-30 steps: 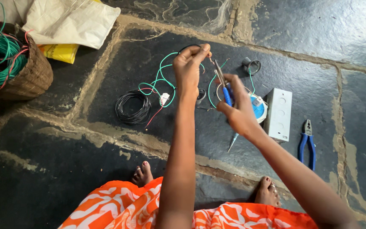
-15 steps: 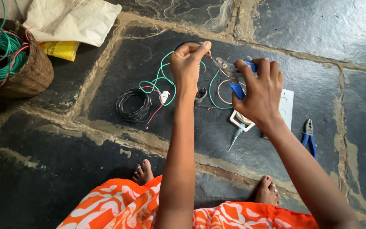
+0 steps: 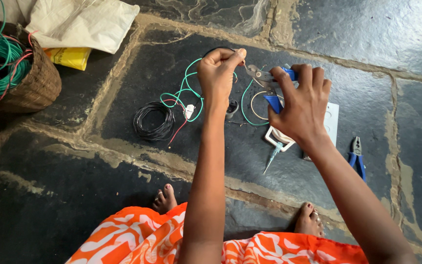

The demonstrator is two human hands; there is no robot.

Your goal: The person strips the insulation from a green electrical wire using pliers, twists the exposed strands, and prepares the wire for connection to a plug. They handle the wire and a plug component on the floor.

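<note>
Left hand pinching thin wire end between fingertips, raised above stone floor. Right hand gripping blue-handled cutter, jaws closing beside pinched wire. Green wire and black wire coil lying below; blue pliers resting far right.

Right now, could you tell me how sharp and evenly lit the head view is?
Head view: soft daylight, no hard shadows; pale glare on the stone floor at top right; left hand, right hand and blue-handled cutter reasonably sharp; basket cropped at the left edge.
</note>
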